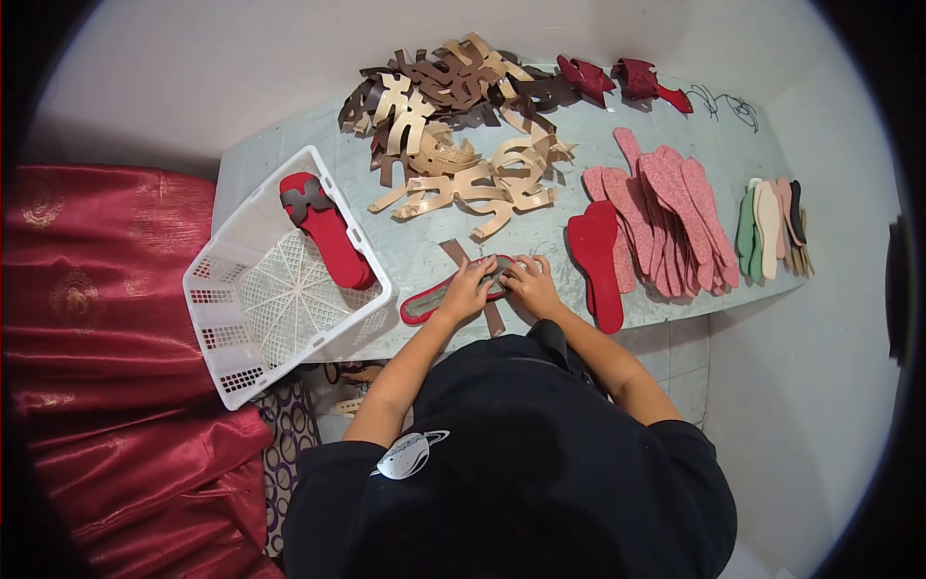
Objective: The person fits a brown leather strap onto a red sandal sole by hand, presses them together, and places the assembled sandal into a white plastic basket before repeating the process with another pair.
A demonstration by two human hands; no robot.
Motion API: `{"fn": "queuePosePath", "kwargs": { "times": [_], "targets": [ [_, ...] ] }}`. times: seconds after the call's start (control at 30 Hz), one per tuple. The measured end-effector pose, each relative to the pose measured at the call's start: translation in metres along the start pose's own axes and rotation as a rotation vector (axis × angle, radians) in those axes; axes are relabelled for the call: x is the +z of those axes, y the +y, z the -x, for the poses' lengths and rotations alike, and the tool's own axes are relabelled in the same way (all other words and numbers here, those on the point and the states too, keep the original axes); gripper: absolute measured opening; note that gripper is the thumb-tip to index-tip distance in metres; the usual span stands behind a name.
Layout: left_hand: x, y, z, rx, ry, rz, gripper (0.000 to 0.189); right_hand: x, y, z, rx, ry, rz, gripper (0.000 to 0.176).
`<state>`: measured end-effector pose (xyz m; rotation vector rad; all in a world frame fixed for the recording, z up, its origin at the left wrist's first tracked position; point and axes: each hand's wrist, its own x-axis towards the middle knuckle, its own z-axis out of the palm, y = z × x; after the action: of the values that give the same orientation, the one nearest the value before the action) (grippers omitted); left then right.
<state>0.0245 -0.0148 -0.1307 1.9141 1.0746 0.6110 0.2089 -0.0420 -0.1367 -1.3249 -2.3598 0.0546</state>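
A red-edged sandal sole (422,308) lies on the table in front of me, its grey underside facing up. Brown strap ends (495,319) stick out from both of its sides. My left hand (467,289) is closed on the middle of the sole, fingertips at the strap. On the sole's right end, my right hand (531,286) has its fingers bent and pressed against the rim and strap. The fingers partly hide where strap and sole meet.
At left, a white plastic basket (361,236) holds red sandals (333,246). Beige and brown straps (453,183) are heaped at the back. Red soles (600,275), pink soles (666,212) and several other coloured soles (767,222) stand at right. Dark red straps (584,80) lie behind.
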Motion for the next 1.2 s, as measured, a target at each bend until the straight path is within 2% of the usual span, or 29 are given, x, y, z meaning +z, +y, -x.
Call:
{"fn": "queuePosePath", "kwargs": {
  "times": [0.07,0.3,0.37,0.6,0.7,0.8,0.97,1.03,1.1,1.17,1.2],
  "targets": [
    [0.001,0.000,0.002,0.022,0.012,-0.274,0.047,-0.001,0.000,0.000,0.008,0.011,-0.004,0.015],
    [0.007,-0.007,0.012,-0.043,-0.075,-0.349,0.051,0.003,0.006,0.000,-0.034,0.007,-0.086,0.016],
    [0.009,-0.008,0.016,-0.017,-0.021,-0.298,0.054,0.007,0.006,0.000,-0.042,0.004,-0.112,0.017],
    [-0.005,0.005,0.041,0.051,-0.033,-0.326,0.060,0.008,0.014,-0.003,-0.156,-0.029,-0.043,0.022],
    [-0.004,0.004,0.060,0.115,-0.064,-0.452,0.070,0.010,0.014,-0.003,-0.185,-0.028,-0.041,0.021],
    [-0.005,0.008,0.073,0.171,-0.075,-0.532,0.092,0.006,0.010,0.001,-0.173,-0.020,-0.036,0.019],
    [-0.001,0.013,0.079,0.133,-0.091,-0.531,0.093,0.007,0.005,0.001,-0.151,-0.007,-0.032,0.017],
    [0.005,0.009,0.079,0.146,-0.030,-0.599,0.093,0.006,0.002,0.001,-0.146,-0.007,-0.033,0.017],
    [0.008,0.007,0.081,0.155,-0.008,-0.602,0.085,0.006,0.000,0.003,-0.140,-0.008,-0.033,0.018],
    [0.006,0.006,0.083,0.242,0.037,-0.632,0.065,0.008,-0.002,0.002,-0.118,0.006,-0.032,0.017],
    [0.007,0.003,0.084,0.240,0.038,-0.633,0.065,0.008,-0.003,0.002,-0.119,0.006,-0.034,0.017]
  ]
}}
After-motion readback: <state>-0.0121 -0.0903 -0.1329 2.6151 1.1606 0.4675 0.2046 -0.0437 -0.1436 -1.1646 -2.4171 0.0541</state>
